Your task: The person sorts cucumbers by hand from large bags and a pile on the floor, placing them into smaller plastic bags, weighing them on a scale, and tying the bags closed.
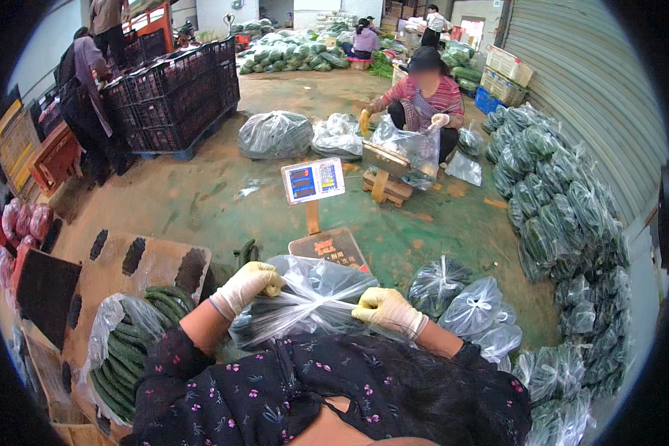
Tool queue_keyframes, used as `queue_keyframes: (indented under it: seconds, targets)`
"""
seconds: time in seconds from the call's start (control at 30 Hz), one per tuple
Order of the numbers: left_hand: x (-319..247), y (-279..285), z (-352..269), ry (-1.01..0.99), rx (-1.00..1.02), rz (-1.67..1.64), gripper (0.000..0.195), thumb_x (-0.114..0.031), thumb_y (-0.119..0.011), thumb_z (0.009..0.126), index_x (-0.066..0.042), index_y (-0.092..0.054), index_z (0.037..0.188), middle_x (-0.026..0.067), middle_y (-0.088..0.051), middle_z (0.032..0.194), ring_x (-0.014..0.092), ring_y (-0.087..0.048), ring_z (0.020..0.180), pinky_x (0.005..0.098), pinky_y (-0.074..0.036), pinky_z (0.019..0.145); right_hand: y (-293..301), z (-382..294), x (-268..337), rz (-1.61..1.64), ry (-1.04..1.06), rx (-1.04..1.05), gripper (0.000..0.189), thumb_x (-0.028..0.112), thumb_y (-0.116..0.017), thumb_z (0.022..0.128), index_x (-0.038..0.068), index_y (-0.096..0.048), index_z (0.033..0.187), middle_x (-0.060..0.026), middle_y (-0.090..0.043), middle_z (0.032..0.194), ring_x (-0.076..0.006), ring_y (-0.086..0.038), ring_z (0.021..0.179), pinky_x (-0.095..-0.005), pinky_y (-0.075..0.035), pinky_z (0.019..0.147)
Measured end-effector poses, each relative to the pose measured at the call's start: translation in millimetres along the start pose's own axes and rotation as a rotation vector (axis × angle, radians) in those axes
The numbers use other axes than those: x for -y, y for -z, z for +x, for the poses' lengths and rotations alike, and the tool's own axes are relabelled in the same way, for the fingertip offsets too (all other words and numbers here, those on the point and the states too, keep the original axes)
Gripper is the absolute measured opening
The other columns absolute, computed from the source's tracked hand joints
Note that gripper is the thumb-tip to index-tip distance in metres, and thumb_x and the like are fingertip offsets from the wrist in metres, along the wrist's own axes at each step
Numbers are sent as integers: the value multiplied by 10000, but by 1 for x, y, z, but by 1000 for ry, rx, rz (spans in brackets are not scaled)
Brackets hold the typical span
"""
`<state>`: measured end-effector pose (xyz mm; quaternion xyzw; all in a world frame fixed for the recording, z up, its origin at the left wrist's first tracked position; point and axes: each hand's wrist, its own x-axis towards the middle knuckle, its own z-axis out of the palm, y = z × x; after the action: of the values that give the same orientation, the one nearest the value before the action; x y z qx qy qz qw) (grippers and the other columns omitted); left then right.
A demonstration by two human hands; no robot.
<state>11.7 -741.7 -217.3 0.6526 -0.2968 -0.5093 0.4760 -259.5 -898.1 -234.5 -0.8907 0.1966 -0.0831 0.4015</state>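
My left hand (249,287), in a pale glove, grips one twisted end of a clear plastic bag (312,323). On the other side my right hand (387,312), gloved too, pinches the opposite end, and the plastic is drawn tight to a crossing between them. What fills the bag is dark and only partly visible. Just beyond it stands a digital scale (330,248) with its display (313,180) raised on a post. A few cucumbers (248,252) lie behind my left hand. At the lower left, an open plastic bag holds many long green cucumbers (124,357).
Tied bags of green vegetables (474,306) sit at my right, with a long heap of more bags (563,206) along the shutter. A co-worker (426,100) crouches ahead by a second scale (387,187). Black crates (173,95) stand at the back left, a cardboard sheet (161,262) nearer.
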Motion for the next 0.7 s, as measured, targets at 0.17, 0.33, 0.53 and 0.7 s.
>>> queue_keyframes:
  seconds: [0.17, 0.33, 0.53, 0.7]
  targets:
    - [2, -11, -4, -68, 166, -646, 95, -35, -555, 780, 48, -600, 778, 79, -604, 718, 170, -559, 644, 283, -472, 641, 11, 9, 23, 208, 401, -214, 173, 199, -661, 786, 28, -634, 780, -49, -617, 754, -170, -575, 674, -295, -458, 648]
    - [-36, -43, -45, -128, 443, -740, 200, -19, -515, 815, 70, -597, 975, 118, -633, 925, 201, -606, 835, 302, -484, 783, -4, 11, 31, 1237, -85, 221, 279, 181, -589, 864, -5, -576, 1071, -80, -619, 1006, -154, -595, 852, -274, -465, 771]
    - [-50, -55, -71, -40, 309, -325, 306, -8, -510, 823, 56, -571, 1116, 104, -622, 1031, 185, -600, 911, 300, -471, 847, -11, 20, 63, 1270, 240, 319, 616, 290, -564, 875, 6, -322, 1366, -88, -436, 1329, -211, -416, 1225, -342, -324, 1016]
    - [-45, -69, -65, -66, 278, -249, 269, -95, -556, 866, 10, -595, 1111, 72, -622, 1032, 156, -598, 912, 297, -477, 851, -12, 27, 47, 1098, 225, 363, 624, 335, -580, 866, 24, -351, 1356, -56, -471, 1286, -148, -449, 1165, -282, -375, 945]
